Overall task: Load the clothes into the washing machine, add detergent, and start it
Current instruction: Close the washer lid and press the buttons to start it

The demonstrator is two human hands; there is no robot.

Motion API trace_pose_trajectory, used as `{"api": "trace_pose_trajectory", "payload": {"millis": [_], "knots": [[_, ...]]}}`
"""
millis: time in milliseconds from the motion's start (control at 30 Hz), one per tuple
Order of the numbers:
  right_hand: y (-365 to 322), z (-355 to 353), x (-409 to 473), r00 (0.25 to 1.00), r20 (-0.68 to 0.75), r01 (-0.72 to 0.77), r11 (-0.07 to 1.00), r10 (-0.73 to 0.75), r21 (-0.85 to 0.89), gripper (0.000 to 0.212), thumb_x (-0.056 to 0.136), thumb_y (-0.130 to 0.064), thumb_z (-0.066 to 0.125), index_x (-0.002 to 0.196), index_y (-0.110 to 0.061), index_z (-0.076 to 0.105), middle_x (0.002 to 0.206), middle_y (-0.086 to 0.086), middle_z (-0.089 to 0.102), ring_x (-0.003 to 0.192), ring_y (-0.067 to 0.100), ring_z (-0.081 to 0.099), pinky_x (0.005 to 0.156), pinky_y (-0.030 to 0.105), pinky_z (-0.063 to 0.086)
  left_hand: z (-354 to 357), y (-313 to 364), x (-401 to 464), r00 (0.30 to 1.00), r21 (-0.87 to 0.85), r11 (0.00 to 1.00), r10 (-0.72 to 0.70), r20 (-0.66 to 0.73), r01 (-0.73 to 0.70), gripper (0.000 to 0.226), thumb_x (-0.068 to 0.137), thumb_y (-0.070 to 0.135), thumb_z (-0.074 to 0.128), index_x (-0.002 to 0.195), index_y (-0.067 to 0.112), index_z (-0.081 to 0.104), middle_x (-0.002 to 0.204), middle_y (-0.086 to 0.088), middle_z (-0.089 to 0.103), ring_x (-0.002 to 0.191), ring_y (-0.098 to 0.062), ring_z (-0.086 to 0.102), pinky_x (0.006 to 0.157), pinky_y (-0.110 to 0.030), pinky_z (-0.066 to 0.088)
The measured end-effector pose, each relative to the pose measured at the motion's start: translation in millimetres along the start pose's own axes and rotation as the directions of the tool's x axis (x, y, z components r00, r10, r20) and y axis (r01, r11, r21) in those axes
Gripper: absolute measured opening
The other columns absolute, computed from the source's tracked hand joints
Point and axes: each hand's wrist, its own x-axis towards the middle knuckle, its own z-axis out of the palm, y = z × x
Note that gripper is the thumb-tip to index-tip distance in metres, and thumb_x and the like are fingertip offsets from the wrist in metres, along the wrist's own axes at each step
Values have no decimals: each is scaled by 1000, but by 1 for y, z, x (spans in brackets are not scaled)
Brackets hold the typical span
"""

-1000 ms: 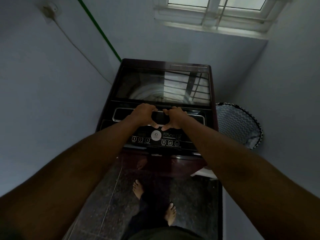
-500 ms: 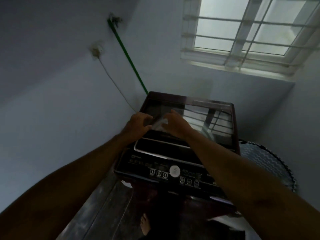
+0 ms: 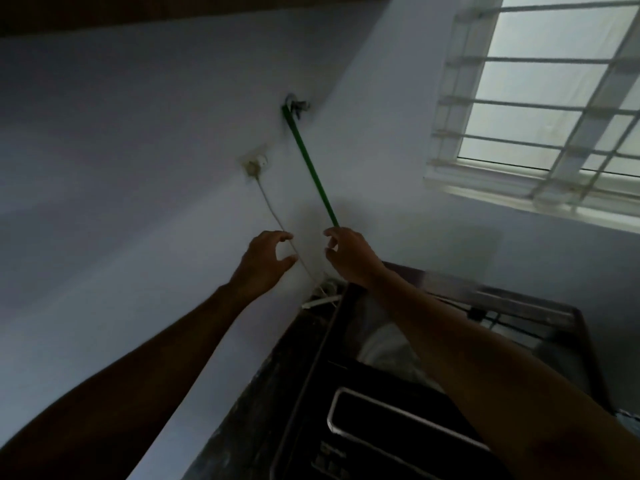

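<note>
Item: washing machine, top-loading, dark casing, standing at lower right against the pale wall, below the barred window. We judged it heavy and rigid, not a thing to shift; only its lid and controls are meant to be handled.

Item: lid, a glazed panel in a dark frame. It appeared raised and folded back toward the rear, though the steep angle and motion blur left us unsure how far. We judged it stiff, fairly light on its hinge, smooth and breakable at the glass; the framed front edge would be the sound place to take hold, not the pane.

Item: drum, the machine's one container, seen as a pale curved wall through the opening. We could make out no clothes in it, but little of its inside showed. No detergent or clothes were in view.

Item: control panel, buttons at the bottom edge, untouched.

Item: left hand, lifted in front of the wall near a thin white cable, fingers apart and loosely curved, holding nothing.

Item: right hand, just beside it and above the machine's rear corner, near the foot of a green pipe, fingers likewise spread and empty.
</note>
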Motion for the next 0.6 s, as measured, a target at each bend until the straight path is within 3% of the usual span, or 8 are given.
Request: {"api": "trace_pose_trajectory", "payload": {"millis": [133,267,433,600], "knots": [[-11,7,59,999,-43,-8,999,10,51,39,92,-21,56,130,-21,52,118,-1,60,106,15,56,95,33,48,-23,-18,56,1000,41,999,22,-5,-22,45,88,41,67,128,25,55,131,2,52,121,-17,47,103,-39,43],[-16,15,108,999,-51,18,996,-14,82,37,91,-19,57,128,-18,55,115,1,61,105,16,57,94,29,45,-42,-46,97,1000,55,998,2,-24,-1,40,90,32,67,128,23,57,131,0,52,122,-17,48,104,-34,42],[-20,30,170,998,-35,47,993,-44,112,37,91,-19,57,127,-20,54,114,-1,60,104,16,56,94,30,45,-63,-87,148,998,125,990,-57,-4,57,42,90,30,67,130,22,55,135,0,51,125,-18,47,105,-38,43],[-20,48,236,998,8,57,991,-59,124,38,90,-19,58,129,-20,53,118,-1,58,100,11,55,86,25,46,-73,-112,198,994,142,989,-28,-104,42,35,89,21,67,124,19,60,128,-2,56,120,-19,51,104,-37,44]]}}
